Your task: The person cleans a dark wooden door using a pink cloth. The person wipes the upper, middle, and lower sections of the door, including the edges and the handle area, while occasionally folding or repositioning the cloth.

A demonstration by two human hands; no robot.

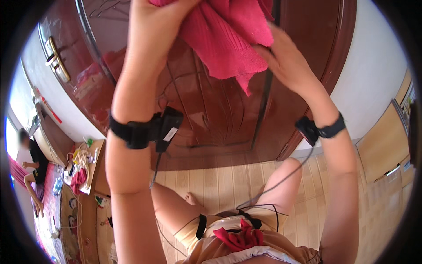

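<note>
A pinkish-red cloth (228,48) with a ribbed texture hangs in folds between my raised hands, one corner dangling down. My left hand (160,22) grips it at its upper left; the fingertips are out of sight at the picture's top edge. At the cloth's right edge, my right hand (283,59) is closed on it, thumb in front and the other fingers partly covered. Behind the cloth stands a glossy dark-brown door (211,119) with carved curving lines. Another piece of red cloth (241,237) lies at my waist.
The door's metal handle (57,59) is at the left. Black straps (136,132) on my forearms trail cables toward my waist. Far left, a person (37,158) sits on a bed near a cluttered table (85,167). A light wooden cabinet (382,141) stands at the right.
</note>
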